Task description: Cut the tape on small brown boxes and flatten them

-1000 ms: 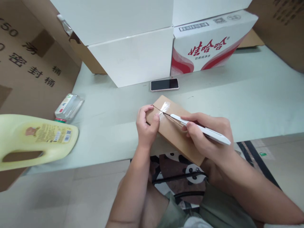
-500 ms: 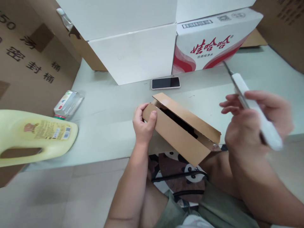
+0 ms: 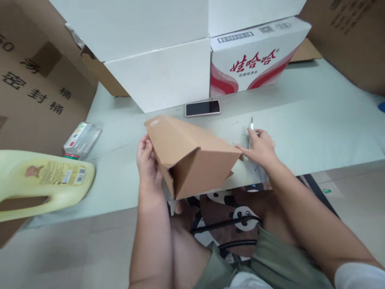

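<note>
My left hand (image 3: 148,160) grips the left edge of a brown cardboard box (image 3: 207,168), its fingers partly hidden behind the box. The box is tilted above the table's front edge, with a dark gap at its lower left corner. My right hand (image 3: 262,147) is at the box's right side, thumb stretched toward the box's corner and fingers spread from it. In the gap between thumb and forefinger, a white-handled utility knife (image 3: 252,125) shows, its thin tip pointing away from me. The rest of its handle is hidden under the hand.
A phone (image 3: 203,108) lies beyond the box, before stacked white cartons (image 3: 162,76) and a red-and-white carton (image 3: 255,60). To the left are a clear bottle (image 3: 82,138), a yellow jug (image 3: 75,174) and a large brown carton (image 3: 39,104).
My left hand has moved left and turned the box, so another side faces me. My right hand has come down with the knife from its raised place to the table beside the box.
</note>
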